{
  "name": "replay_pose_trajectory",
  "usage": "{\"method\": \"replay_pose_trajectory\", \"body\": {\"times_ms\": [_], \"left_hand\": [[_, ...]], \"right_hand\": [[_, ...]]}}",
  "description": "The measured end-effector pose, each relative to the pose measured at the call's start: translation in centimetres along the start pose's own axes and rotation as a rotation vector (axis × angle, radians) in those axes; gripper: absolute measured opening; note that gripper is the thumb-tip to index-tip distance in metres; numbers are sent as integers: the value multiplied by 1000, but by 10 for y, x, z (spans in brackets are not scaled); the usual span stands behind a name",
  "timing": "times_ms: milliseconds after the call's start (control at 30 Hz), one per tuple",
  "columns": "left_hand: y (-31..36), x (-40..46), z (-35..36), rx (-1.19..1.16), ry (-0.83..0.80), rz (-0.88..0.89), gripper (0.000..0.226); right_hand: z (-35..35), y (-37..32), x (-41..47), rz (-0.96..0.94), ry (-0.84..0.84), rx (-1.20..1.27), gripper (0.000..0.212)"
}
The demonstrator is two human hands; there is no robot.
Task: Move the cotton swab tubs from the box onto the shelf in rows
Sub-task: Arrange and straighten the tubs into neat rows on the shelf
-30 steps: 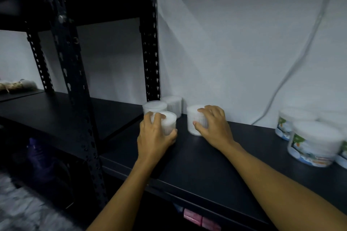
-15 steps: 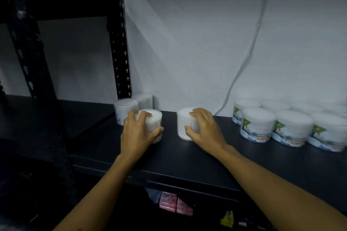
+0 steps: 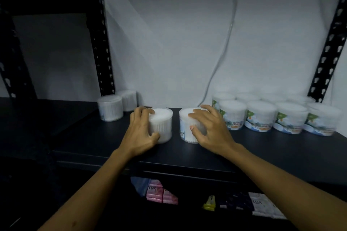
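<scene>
Two clear cotton swab tubs stand upright on the black shelf, side by side near its middle. My left hand wraps the left tub from its left side. My right hand grips the right tub, fingers over its lid and thumb on its front. Two more tubs stand at the shelf's left end by the upright. Several labelled tubs stand in two rows on the right. The box is out of sight.
A black perforated upright rises at the back left, another upright at the right. A pale cable hangs down the white wall. Pink soap packs and other packets lie on the level below.
Both hands have slid their tubs to the right along the shelf, away from the two tubs at the left end and nearer the labelled rows. The view has also swung right.
</scene>
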State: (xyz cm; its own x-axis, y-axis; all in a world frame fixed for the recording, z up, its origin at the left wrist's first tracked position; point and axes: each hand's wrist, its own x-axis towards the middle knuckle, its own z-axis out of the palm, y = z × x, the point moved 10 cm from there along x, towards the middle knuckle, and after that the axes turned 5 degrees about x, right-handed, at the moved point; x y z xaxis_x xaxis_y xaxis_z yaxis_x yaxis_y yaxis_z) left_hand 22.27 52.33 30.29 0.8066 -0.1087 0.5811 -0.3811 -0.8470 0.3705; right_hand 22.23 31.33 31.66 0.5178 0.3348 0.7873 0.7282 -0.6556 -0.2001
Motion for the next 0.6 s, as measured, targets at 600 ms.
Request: {"method": "replay_pose_trajectory", "body": {"times_ms": [600], "left_hand": [[148,7,42,-165,37,470,28]], "right_hand": [[-129,39,-54,154,-291,-12,32]]}}
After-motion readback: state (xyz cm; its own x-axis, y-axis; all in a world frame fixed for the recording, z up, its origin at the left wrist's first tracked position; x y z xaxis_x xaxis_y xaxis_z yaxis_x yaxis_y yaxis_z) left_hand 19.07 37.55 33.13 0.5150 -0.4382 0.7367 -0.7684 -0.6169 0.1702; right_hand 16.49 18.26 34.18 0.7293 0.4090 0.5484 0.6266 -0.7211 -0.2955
